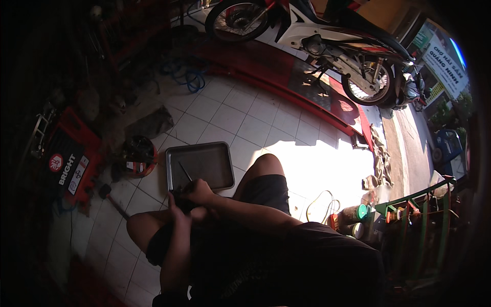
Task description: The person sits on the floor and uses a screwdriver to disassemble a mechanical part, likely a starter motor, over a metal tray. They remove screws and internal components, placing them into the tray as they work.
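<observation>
My right hand (199,193) is closed around a thin grey rod-like tool (184,171). The rod's far end points up and left, over the metal tray (231,161). Just below it, my left hand (179,210) is against a dark part (185,203) between the two hands, its fingers mostly in shadow. What kind of part it is, I cannot make out. The shallow grey tray lies on the floor in front of my bent knees, with both hands at its near left corner.
Left of the tray stands a round red-rimmed container (152,158) with dark items. A black-and-red case (66,163) and a dark-headed mallet (110,197) lie farther left. A motorcycle (327,46) stands on a red lift platform (307,105) ahead. Cans (353,215) and a green rack (419,199) are at right.
</observation>
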A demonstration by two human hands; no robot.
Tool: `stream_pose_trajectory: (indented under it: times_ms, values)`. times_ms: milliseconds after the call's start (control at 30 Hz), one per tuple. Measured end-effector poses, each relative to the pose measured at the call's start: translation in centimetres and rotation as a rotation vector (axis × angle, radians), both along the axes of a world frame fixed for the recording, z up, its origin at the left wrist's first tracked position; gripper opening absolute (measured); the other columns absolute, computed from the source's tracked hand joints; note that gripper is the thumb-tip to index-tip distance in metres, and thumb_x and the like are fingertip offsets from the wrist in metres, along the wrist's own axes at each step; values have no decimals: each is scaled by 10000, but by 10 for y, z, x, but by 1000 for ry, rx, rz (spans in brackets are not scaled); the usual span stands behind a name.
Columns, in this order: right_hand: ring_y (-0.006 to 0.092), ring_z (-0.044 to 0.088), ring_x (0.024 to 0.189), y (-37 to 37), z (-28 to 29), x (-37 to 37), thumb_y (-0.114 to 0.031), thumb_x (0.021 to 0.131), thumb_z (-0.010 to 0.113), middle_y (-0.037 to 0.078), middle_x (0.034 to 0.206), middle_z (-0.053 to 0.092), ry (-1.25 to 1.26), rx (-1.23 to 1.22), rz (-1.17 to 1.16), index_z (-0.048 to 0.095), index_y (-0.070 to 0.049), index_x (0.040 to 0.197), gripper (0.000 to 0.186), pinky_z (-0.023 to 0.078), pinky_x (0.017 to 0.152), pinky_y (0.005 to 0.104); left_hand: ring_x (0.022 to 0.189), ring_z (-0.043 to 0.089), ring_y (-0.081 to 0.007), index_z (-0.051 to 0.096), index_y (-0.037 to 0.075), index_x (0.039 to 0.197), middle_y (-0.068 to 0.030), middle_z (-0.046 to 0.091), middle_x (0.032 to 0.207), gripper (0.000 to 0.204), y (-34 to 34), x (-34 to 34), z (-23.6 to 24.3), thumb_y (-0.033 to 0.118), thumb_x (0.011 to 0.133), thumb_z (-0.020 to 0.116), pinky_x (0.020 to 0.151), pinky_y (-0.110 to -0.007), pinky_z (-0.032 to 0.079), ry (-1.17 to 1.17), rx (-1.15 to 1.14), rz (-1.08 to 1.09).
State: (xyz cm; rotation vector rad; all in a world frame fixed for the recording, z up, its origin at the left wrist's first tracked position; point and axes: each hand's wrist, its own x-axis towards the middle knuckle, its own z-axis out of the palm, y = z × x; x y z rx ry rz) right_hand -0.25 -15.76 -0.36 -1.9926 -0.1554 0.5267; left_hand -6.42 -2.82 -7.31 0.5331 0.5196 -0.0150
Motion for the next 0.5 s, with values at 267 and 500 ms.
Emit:
stream_pose_trajectory:
  times_ms: [267,500]
  values:
    - [285,748,829,12,10,4,-362,678,837,216,884,737,111,-3,-64,728,79,910,510,600,743,389,1223,550,-302,404,34,1451,-150,542,1339,641,29,18,-79,524,1038,380,1060,-439,445,-67,-64,-22]
    - [284,745,826,2,2,2,-315,705,818,208,880,738,92,-34,-55,738,54,966,459,599,716,391,1203,562,-296,433,31,1423,-140,553,1338,668,10,16,-52,554,1008,402,1029,-429,466,-52,91,-123]
